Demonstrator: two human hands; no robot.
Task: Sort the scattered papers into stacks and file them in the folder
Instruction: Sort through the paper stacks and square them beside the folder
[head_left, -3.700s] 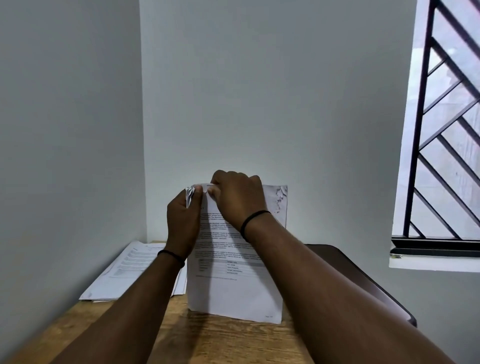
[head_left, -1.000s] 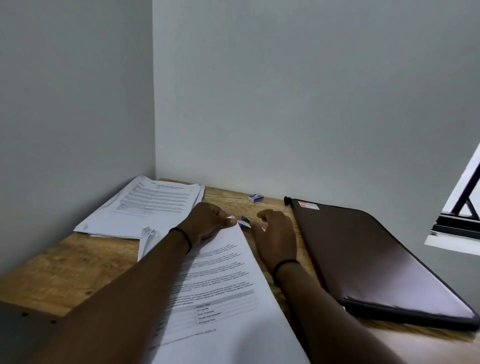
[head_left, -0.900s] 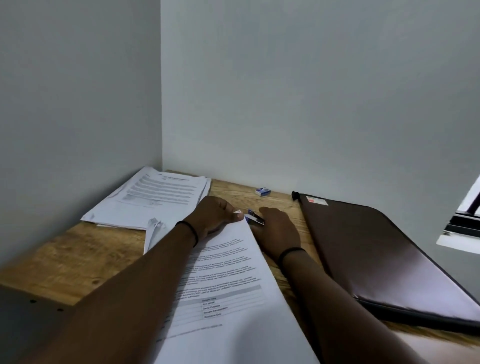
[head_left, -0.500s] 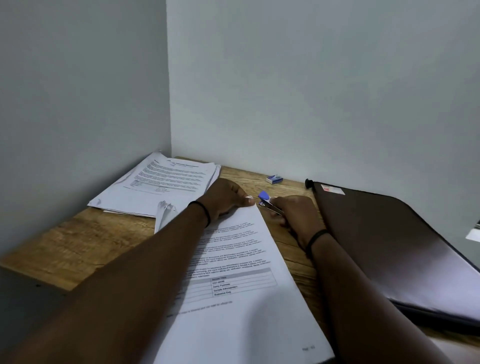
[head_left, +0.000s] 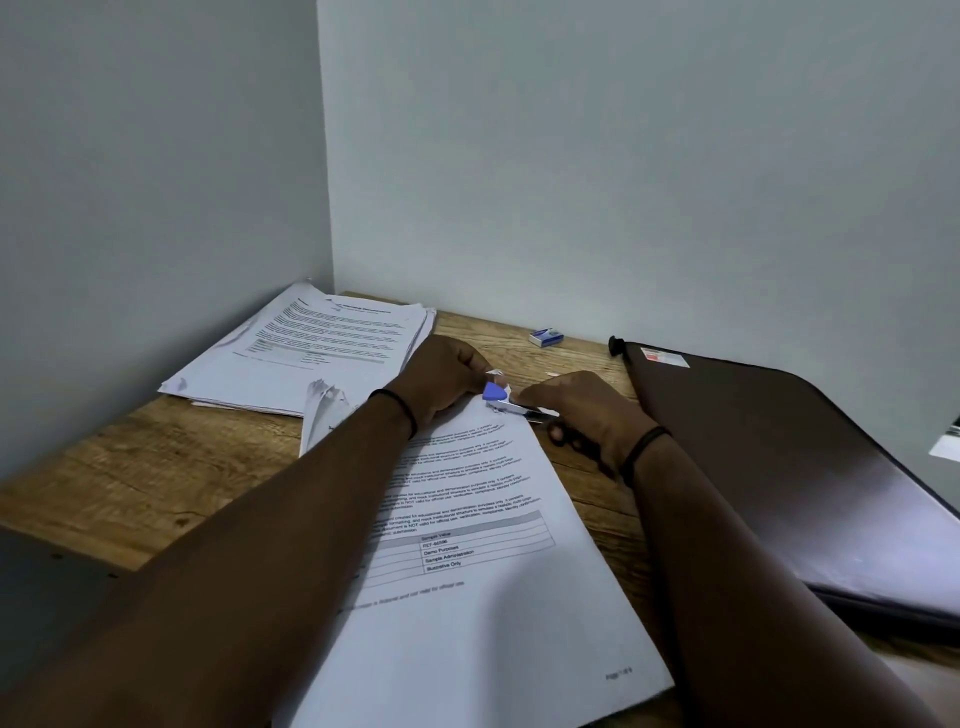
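A stack of printed papers lies flat on the wooden desk in front of me. My left hand presses down on its top edge, fingers curled at the crumpled right corner. My right hand grips a small blue and silver stapler, its nose at that corner of the stack. A second pile of printed sheets rests at the back left against the wall. A dark brown folder lies closed on the right of the desk.
A small blue and white staple box sits near the back wall between the pile and the folder. Grey walls close off the desk at the left and back. A bit of window sill shows at the right edge.
The stack, held upright in both hands earlier, now lies flat on the desk. My right hand has picked up the stapler and brought it to the stack's top right corner.
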